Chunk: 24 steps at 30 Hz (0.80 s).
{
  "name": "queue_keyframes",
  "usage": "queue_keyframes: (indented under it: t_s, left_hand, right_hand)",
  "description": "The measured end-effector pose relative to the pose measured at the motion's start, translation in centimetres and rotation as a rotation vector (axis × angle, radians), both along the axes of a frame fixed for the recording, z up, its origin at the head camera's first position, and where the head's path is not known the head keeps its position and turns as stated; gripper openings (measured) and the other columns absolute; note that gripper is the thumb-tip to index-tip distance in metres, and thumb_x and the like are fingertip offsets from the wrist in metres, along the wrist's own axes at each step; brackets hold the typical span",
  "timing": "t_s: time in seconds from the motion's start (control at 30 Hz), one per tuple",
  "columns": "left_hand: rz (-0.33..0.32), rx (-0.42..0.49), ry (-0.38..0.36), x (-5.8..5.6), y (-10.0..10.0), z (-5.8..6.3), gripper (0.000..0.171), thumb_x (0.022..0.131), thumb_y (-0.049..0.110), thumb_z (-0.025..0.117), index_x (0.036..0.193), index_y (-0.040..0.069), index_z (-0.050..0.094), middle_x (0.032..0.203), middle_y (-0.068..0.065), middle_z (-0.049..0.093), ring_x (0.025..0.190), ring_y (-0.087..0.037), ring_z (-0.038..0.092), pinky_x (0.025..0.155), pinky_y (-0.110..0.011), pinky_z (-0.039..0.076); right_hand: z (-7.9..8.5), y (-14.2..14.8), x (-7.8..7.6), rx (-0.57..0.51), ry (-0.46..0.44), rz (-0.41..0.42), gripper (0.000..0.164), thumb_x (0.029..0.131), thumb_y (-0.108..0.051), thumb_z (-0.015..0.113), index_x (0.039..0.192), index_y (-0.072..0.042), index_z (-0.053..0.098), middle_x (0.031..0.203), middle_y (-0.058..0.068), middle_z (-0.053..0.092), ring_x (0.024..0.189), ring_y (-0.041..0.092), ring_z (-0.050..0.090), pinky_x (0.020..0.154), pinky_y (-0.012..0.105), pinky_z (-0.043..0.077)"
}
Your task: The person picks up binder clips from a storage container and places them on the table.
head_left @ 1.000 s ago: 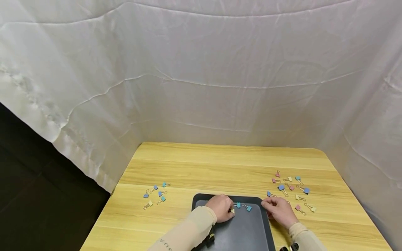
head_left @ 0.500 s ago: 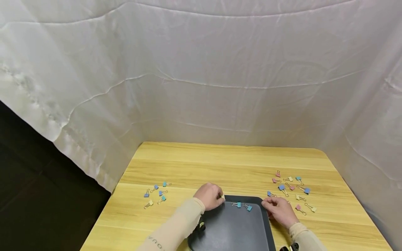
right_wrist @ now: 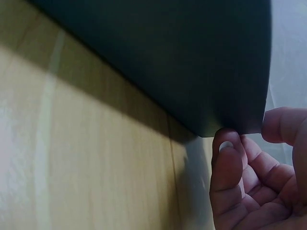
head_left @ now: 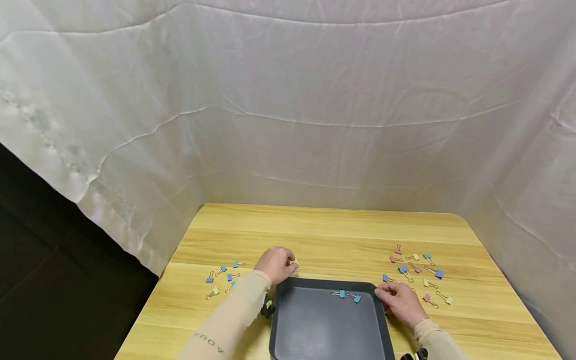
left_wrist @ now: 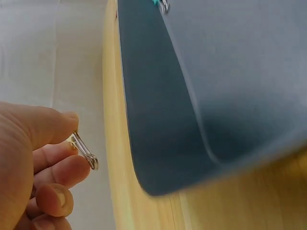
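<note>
My left hand (head_left: 277, 265) is over the table just past the tray's far left corner. Between thumb and fingers it pinches a small pale yellow binder clip (head_left: 295, 262); the left wrist view shows the metal handles of this binder clip (left_wrist: 86, 153) sticking out. The dark grey tray (head_left: 330, 330) lies in front of me, with two teal binder clips (head_left: 340, 294) near its far edge. At the far right corner my right hand (head_left: 402, 303) holds the tray, thumb at the rim and fingers under the corner of the tray (right_wrist: 192, 57) in the right wrist view.
Left of the tray, several blue, teal and yellow binder clips (head_left: 232, 277) are scattered on the wooden table (head_left: 292, 235). More binder clips (head_left: 416, 269), pink, yellow, blue and teal, lie to its right. A pale curtain (head_left: 315, 150) hangs behind the table.
My left hand has moved left and away from me, from above the tray to beyond its far left corner, carrying the yellow binder clip. The right hand stays at the tray's corner.
</note>
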State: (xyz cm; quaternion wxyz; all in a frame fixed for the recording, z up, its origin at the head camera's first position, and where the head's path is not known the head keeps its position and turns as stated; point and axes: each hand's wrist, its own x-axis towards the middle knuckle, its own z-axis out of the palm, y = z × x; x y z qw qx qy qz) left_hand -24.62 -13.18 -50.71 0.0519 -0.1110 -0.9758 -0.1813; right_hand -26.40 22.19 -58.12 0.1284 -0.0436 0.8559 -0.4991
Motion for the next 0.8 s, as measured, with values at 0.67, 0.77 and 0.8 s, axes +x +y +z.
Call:
queue_keyframes:
  t_s: [0.67, 0.77, 0.8]
  left_hand:
    - [0.352, 0.057, -0.127, -0.8, -12.6, -1.6, 0.02, 0.087, 0.024, 0.071, 0.092, 0.006, 0.073, 0.091, -0.006, 0.07, 0.077, -0.017, 0.063, 0.072, -0.038, 0.053]
    - [0.38, 0.079, -0.154, -0.5, -13.9, -1.8, 0.018, 0.088, 0.023, 0.07, 0.09, 0.005, 0.073, 0.093, -0.007, 0.069, 0.075, -0.017, 0.063, 0.072, -0.038, 0.053]
    - [0.387, 0.084, -0.16, -0.4, -14.3, -1.9, 0.018, 0.087, 0.023, 0.07, 0.089, 0.005, 0.072, 0.093, -0.007, 0.069, 0.074, -0.016, 0.062, 0.071, -0.038, 0.053]
  right_hand:
    - [-0.2, 0.1, -0.1, 0.001, -0.005, -0.009, 0.022, 0.091, -0.022, 0.065, 0.1, -0.002, 0.07, 0.074, 0.005, 0.062, 0.063, 0.02, 0.06, 0.055, 0.031, 0.053]
    - [-0.2, 0.1, -0.1, -0.001, -0.009, -0.006, 0.022, 0.091, -0.022, 0.066, 0.1, -0.003, 0.07, 0.074, 0.005, 0.062, 0.063, 0.02, 0.06, 0.055, 0.031, 0.053]
    - [-0.2, 0.1, -0.1, -0.004, -0.012, -0.007, 0.022, 0.091, -0.022, 0.066, 0.1, -0.003, 0.07, 0.074, 0.005, 0.062, 0.063, 0.02, 0.06, 0.055, 0.031, 0.053]
